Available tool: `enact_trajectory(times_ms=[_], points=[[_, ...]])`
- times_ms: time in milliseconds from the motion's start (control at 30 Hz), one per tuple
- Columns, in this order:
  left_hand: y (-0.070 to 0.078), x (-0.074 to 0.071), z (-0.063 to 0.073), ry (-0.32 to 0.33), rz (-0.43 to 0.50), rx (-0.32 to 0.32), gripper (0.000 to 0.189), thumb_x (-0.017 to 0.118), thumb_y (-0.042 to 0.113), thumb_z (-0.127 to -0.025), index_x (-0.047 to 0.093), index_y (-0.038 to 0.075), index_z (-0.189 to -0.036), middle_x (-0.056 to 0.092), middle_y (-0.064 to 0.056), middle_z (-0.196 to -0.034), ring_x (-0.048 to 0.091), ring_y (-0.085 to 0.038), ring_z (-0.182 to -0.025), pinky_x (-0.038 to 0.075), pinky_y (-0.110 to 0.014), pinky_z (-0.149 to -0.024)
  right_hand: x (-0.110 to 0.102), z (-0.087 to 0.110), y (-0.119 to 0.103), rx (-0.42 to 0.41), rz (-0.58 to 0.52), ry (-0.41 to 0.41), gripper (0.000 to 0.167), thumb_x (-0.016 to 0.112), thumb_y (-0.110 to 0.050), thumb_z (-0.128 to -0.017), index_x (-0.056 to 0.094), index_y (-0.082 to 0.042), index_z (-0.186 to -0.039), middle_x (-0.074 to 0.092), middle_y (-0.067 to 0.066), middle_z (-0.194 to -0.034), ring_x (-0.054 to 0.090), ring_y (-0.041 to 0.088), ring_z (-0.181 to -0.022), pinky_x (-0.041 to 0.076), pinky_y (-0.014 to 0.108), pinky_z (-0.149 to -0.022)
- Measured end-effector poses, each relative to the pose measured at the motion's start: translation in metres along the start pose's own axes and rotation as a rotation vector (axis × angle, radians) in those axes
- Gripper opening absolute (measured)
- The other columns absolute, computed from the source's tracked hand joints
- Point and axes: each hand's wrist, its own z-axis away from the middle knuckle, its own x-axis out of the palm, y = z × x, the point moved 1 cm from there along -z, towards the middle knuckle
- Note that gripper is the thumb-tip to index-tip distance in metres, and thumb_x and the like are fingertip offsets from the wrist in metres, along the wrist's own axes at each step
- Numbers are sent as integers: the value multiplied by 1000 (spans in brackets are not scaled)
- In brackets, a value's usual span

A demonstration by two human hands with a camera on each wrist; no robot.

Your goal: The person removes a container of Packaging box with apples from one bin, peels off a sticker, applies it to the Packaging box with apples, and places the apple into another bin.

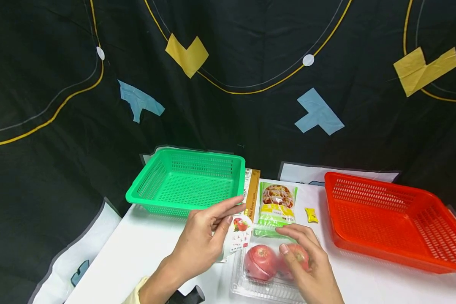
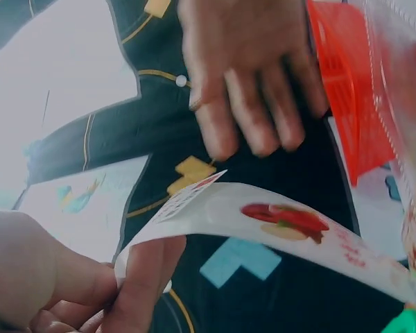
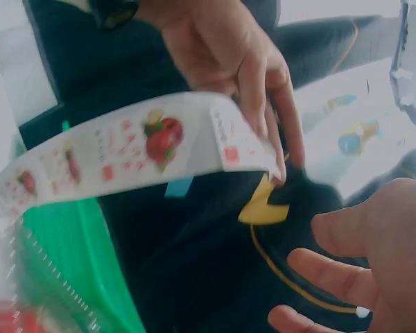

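My left hand (image 1: 199,240) pinches the end of a white strip of labels (image 1: 240,232) printed with red apples and red writing. In the left wrist view the strip (image 2: 263,218) bends over my fingers, and one label (image 2: 191,198) stands partly lifted off it at the bend. My right hand (image 1: 313,264) is held apart from the strip with loosely spread fingers and nothing in them. Below it on the white table sits a clear plastic box (image 1: 266,291) with red apples (image 1: 259,264) inside, partly hidden by that hand.
A green basket (image 1: 186,156) stands back left and a red basket (image 1: 368,228) at the right. Between them lie a green-and-yellow food bag (image 1: 277,207), a small yellow packet (image 1: 311,215) and a brown printed box (image 1: 253,190). Behind hangs a dark cloth (image 1: 228,118).
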Motion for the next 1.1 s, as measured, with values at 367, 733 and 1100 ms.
enact_trajectory(times_ms=[367,733,1100], points=[[5,22,6,-129,78,58,59,53,-18,-91,53,13,-140,64,-2,-127,60,-12,-115,50,-27,-88,11,-8,-17,-182,-7,-8,35,75,0,-85,71,-17,-116,62,-2,-112,54,17,-111,35,26,-98],[6,30,13,-177,102,33,63,54,-20,-88,56,17,-138,61,1,-131,66,-7,-90,54,-22,-66,18,-6,-16,-203,-38,0,26,77,1,-82,74,-16,-102,62,0,-106,56,17,-103,38,24,-95],[6,31,14,-158,68,112,54,54,-17,-90,59,15,-134,69,1,-111,55,0,-67,50,-19,-56,19,-7,-14,-223,-132,-7,26,75,7,-82,72,-15,-95,64,2,-98,58,20,-100,39,25,-96]])
